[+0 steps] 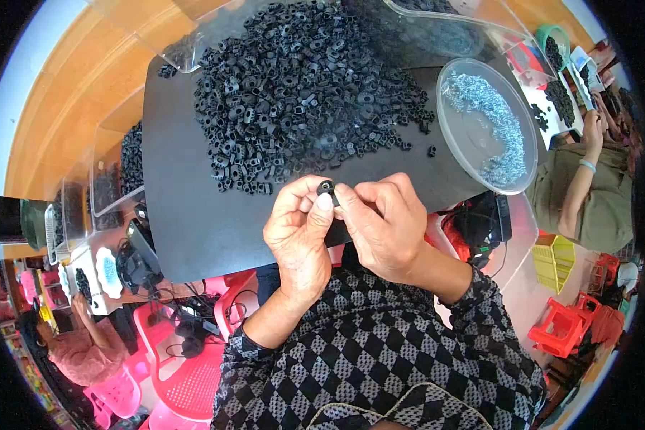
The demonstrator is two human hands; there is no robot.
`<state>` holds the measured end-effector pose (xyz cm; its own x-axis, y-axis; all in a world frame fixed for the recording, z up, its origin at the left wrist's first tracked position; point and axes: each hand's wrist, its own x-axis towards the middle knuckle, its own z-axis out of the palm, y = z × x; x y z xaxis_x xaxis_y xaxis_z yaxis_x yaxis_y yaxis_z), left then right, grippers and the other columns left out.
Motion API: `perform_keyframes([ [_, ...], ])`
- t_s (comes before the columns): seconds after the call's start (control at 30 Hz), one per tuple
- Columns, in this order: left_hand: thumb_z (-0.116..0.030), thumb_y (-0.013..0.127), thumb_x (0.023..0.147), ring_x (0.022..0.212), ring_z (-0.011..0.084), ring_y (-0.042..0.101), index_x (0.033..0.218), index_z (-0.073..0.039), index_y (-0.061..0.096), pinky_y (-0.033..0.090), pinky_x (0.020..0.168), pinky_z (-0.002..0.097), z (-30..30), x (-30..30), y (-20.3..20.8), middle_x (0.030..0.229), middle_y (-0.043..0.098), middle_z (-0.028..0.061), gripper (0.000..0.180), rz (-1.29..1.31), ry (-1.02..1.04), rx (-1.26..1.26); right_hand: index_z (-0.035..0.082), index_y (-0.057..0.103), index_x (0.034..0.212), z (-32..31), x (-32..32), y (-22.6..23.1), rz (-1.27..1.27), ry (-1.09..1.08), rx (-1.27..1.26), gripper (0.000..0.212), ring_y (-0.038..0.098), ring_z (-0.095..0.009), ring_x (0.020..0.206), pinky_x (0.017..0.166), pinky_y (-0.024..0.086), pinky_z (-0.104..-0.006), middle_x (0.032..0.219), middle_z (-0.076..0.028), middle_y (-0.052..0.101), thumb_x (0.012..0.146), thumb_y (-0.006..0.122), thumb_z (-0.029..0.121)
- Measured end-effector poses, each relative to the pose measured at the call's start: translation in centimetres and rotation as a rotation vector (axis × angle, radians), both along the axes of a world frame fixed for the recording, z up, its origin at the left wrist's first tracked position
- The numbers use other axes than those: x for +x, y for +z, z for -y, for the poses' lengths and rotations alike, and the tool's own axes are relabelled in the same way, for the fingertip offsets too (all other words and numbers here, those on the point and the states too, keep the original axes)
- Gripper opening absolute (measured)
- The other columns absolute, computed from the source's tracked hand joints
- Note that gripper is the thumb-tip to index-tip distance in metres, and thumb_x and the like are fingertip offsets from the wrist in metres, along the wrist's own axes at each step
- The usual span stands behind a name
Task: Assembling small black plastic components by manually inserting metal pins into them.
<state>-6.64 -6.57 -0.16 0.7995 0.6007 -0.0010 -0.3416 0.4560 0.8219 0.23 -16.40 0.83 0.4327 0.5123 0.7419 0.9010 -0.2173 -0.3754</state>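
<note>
Between my two hands, above the near edge of the dark table, is a small black plastic part (326, 188) with a rounded, ring-like top. My left hand (301, 233) pinches it between thumb and fingers. My right hand (385, 226) meets it from the other side, thumb and forefinger pressed together at the part; whatever else those fingertips hold is too small to make out. Beyond my hands a large heap of similar black plastic parts (301, 93) covers the far middle of the table. To the right, a round clear lid (448, 136) carries a curved pile of small silvery screws (505, 129).
The dark tabletop (175, 215) shows bare at the left. Clear plastic bins (118, 168) with black parts stand on the left. A pink chair (186, 373) is at lower left, a yellow basket (554, 261) and red stools (560, 326) at right. Other people sit at both sides.
</note>
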Motion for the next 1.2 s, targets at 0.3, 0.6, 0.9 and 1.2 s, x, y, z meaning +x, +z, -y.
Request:
perform_keyframes([
  [0.3,-0.003,0.065,0.085,0.076,0.0066,0.052,0.104,0.003,0.060,0.046,0.071,0.0190,-0.5,-1.3,-0.5,0.088,0.058,-0.0001,0.021,-0.032,0.056,0.227,0.002,0.055,0.079,0.6,0.4,1.8,-0.107,0.130,-0.162,0.019,0.048,-0.024,0.064,0.053,0.040,-0.0351,0.071,-0.008,0.050,0.069,0.070,0.009],
  [0.6,-0.005,0.065,0.085,0.074,0.0121,0.060,0.105,0.004,0.061,0.050,0.069,0.0233,-1.4,-1.4,-0.3,0.088,0.064,0.0082,0.021,-0.036,-0.095,0.107,0.002,0.055,0.076,1.7,2.2,3.1,-0.508,0.267,-0.141,0.010,0.053,-0.025,0.060,0.055,0.042,-0.0360,0.064,-0.008,0.053,0.076,0.065,0.005],
  [0.9,-0.006,0.063,0.087,0.076,0.0122,0.061,0.106,0.004,0.061,0.052,0.068,0.0235,-1.5,-1.7,-0.1,0.090,0.065,0.0085,0.021,-0.096,-0.211,0.131,-0.001,0.061,0.085,1.7,3.3,3.0,-0.607,0.360,-0.114,0.007,0.051,-0.012,0.059,0.051,0.038,-0.0257,0.070,-0.005,0.055,0.080,0.065,0.001],
  [1.2,-0.006,0.063,0.086,0.071,0.0147,0.061,0.101,0.006,0.060,0.052,0.065,0.0252,-1.2,-1.7,0.4,0.087,0.065,0.0117,0.019,-0.134,-0.189,0.165,-0.001,0.061,0.085,1.7,3.2,2.6,-0.736,0.371,-0.144,0.006,0.052,-0.012,0.059,0.051,0.039,-0.0256,0.071,-0.005,0.056,0.081,0.065,0.002],
])
